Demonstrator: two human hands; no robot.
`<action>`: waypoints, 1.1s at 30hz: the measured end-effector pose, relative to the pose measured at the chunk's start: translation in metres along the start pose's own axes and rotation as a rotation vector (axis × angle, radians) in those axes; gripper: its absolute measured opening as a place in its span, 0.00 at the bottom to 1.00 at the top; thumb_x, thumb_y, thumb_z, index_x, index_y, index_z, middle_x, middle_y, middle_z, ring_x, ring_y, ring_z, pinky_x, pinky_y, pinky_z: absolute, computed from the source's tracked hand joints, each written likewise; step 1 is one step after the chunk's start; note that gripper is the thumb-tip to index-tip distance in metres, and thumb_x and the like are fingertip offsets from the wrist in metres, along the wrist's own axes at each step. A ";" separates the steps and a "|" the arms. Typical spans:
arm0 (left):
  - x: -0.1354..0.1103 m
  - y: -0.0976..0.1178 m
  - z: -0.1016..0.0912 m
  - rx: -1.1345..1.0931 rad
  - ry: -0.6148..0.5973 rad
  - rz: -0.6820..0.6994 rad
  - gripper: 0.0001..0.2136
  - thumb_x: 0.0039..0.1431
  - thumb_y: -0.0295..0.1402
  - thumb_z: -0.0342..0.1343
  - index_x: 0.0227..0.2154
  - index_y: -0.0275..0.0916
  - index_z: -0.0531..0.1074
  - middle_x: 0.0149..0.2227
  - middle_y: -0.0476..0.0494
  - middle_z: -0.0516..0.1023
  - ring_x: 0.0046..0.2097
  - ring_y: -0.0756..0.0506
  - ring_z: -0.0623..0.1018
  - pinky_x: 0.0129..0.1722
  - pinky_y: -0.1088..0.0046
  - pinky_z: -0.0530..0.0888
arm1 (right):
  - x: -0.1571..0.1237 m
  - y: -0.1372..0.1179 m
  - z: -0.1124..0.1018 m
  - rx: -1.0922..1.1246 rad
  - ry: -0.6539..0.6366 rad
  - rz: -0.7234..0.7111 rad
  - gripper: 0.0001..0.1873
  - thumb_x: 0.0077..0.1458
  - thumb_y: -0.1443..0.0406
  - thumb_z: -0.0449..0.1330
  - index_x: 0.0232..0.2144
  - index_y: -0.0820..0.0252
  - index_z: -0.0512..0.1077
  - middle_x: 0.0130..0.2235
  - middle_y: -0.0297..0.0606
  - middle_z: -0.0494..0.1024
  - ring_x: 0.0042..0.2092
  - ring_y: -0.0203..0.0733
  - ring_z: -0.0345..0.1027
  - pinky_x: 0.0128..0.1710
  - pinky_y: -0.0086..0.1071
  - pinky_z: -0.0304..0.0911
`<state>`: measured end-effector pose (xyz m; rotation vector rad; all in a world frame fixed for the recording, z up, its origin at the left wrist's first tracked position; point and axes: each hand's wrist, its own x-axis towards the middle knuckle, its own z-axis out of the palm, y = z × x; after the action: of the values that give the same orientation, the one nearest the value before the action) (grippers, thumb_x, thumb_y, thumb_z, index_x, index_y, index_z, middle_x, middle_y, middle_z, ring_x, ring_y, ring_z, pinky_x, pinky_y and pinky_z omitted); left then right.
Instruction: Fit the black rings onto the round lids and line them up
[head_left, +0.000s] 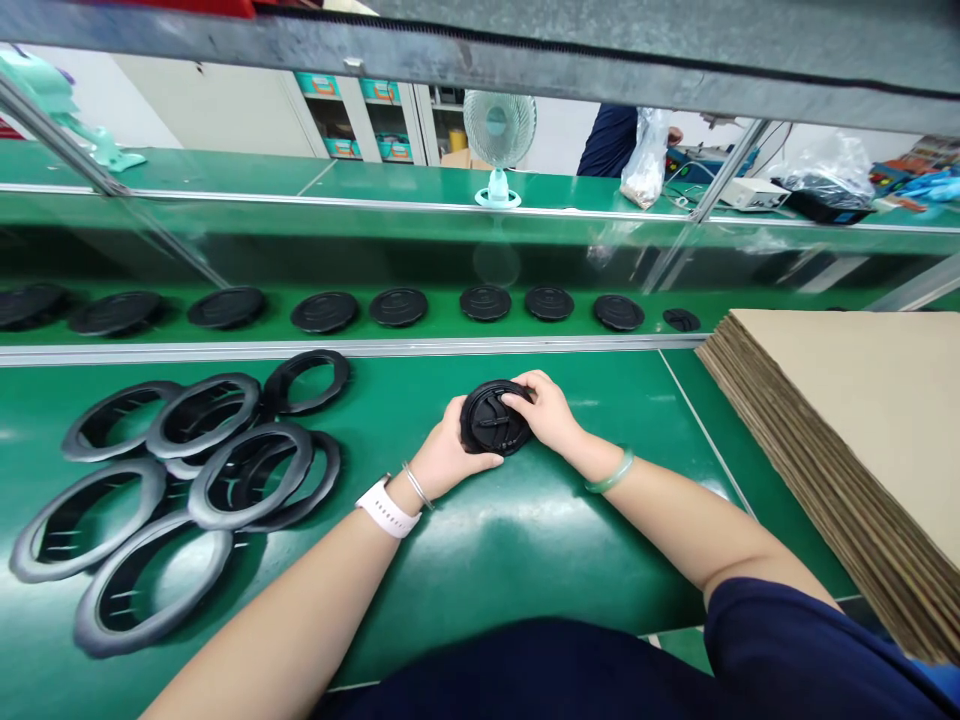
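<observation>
Between my two hands is a round black plastic part with a ribbed inner face turned up toward me, held just over the green table. My left hand grips its left and lower rim, with the thumb along the bottom edge. On the upper right, my right hand closes round the rim, its thumb pressing on the inner face. To the left lies a loose pile of black and grey rings, some overlapping.
Several round black parts stand in a row on the green strip behind a metal rail. A stack of cardboard sheets is at the right. Farther back are a fan, a plastic bag and another person's sleeve.
</observation>
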<state>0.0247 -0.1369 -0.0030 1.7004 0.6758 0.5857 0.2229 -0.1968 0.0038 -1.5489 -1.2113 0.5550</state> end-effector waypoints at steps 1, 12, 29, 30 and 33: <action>0.000 0.000 0.000 0.005 -0.003 0.008 0.41 0.40 0.40 0.74 0.56 0.41 0.60 0.56 0.34 0.71 0.57 0.33 0.74 0.56 0.51 0.71 | 0.000 -0.001 0.000 -0.006 0.019 -0.004 0.07 0.52 0.62 0.65 0.33 0.58 0.74 0.37 0.36 0.72 0.42 0.43 0.67 0.45 0.39 0.64; 0.007 0.007 -0.004 0.151 0.081 -0.094 0.25 0.57 0.50 0.57 0.51 0.40 0.65 0.51 0.41 0.75 0.54 0.37 0.75 0.56 0.57 0.69 | 0.001 -0.005 -0.003 0.305 -0.319 0.108 0.29 0.41 0.59 0.74 0.45 0.59 0.70 0.45 0.37 0.77 0.48 0.45 0.71 0.51 0.39 0.64; 0.016 -0.005 -0.007 0.095 0.114 -0.100 0.24 0.57 0.50 0.56 0.51 0.40 0.64 0.51 0.40 0.75 0.54 0.38 0.74 0.57 0.58 0.68 | 0.011 -0.002 -0.016 0.660 -0.489 0.362 0.31 0.41 0.51 0.74 0.44 0.60 0.74 0.41 0.38 0.79 0.42 0.42 0.73 0.45 0.35 0.67; 0.015 -0.003 -0.006 0.087 0.110 -0.090 0.24 0.58 0.49 0.56 0.51 0.39 0.65 0.51 0.40 0.75 0.54 0.38 0.74 0.58 0.58 0.67 | 0.010 -0.004 -0.018 0.658 -0.500 0.395 0.31 0.41 0.50 0.74 0.44 0.61 0.74 0.41 0.39 0.79 0.40 0.41 0.73 0.43 0.34 0.67; 0.009 0.006 0.000 0.092 0.084 -0.047 0.22 0.58 0.47 0.56 0.50 0.39 0.66 0.51 0.39 0.75 0.54 0.38 0.74 0.57 0.59 0.68 | 0.005 -0.012 -0.024 0.600 -0.514 0.403 0.30 0.44 0.50 0.72 0.45 0.61 0.75 0.43 0.42 0.79 0.43 0.43 0.74 0.44 0.35 0.68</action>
<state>0.0316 -0.1315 0.0027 1.7475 0.8114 0.6038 0.2395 -0.2037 0.0238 -1.1506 -0.9557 1.5032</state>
